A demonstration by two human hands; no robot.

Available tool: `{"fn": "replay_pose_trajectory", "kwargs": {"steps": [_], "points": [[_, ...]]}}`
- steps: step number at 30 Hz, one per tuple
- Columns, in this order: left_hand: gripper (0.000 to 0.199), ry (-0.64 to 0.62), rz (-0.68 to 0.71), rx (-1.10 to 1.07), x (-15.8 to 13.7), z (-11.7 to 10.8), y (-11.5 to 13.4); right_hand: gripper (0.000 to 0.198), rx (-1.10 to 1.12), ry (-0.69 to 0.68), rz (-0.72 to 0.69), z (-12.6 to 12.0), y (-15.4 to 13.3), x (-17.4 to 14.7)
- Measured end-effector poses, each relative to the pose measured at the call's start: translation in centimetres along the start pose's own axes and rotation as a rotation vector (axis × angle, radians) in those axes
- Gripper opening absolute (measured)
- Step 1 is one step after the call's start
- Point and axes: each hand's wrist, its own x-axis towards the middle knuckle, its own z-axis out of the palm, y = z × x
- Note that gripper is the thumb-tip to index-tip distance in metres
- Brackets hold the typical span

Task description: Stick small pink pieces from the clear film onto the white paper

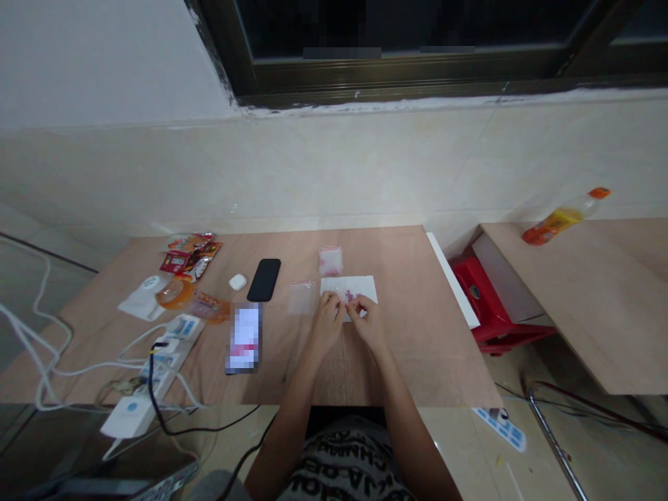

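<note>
My left hand (pixel 328 321) and my right hand (pixel 367 324) are close together over the near part of a white sheet of paper (pixel 366 285). Both have their fingers pinched, and whatever is between the fingertips is too small to make out. Just beyond the fingertips, several tiny pinkish-red pieces (pixel 349 296) lie on the paper. Left of the paper is a clear plastic bag (pixel 301 298) lying flat. Behind the paper rests a small clear bag with pale pink contents (pixel 330 261).
To the left are a black phone (pixel 264 280), a lit phone (pixel 244 339), a white case (pixel 237 282), an orange bottle (pixel 193 300), snack packets (pixel 192 255) and a power strip (pixel 165 362) with cables. Across a gap at right, another table (pixel 605 299) holds a drink bottle (pixel 561 221) above a red stool (pixel 485 306).
</note>
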Motion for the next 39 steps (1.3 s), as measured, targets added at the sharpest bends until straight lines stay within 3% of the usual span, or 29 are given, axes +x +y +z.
{"fn": "replay_pose_trajectory", "kwargs": {"steps": [9, 12, 17, 21, 25, 31, 35, 39], "points": [[0.015, 0.025, -0.073, 0.100, 0.0, -0.2, 0.4, 0.019, -0.194, 0.163, -0.034, 1.0, -0.4, -0.1], [0.017, 0.022, -0.080, 0.107, -0.4, -0.2, 0.8, 0.018, -0.177, 0.221, 0.007, 0.6, 0.0, 0.1], [0.018, 0.034, -0.082, 0.116, -0.5, -0.3, 1.0, 0.014, -0.086, 0.197, -0.008, 0.1, 0.4, 0.0], [0.019, 0.029, -0.083, 0.130, -0.3, -0.7, 1.0, 0.009, -0.082, 0.129, -0.117, 0.1, 0.2, 0.0], [0.019, 0.007, -0.111, 0.126, -0.4, -1.0, 1.0, 0.022, -0.087, -0.001, -0.192, 0.2, -0.1, 0.0], [0.019, 0.034, -0.105, 0.095, -0.3, -1.7, 1.0, 0.024, -0.087, -0.124, -0.080, 0.0, -0.7, -0.1], [0.020, 0.050, -0.114, 0.057, 0.0, -2.2, 0.8, 0.026, -0.023, -0.225, -0.076, -0.3, -0.7, 0.0], [0.024, 0.037, -0.143, -0.013, 0.1, -2.7, 0.8, 0.024, -0.009, -0.237, -0.041, -0.1, -0.3, 0.0]]}}
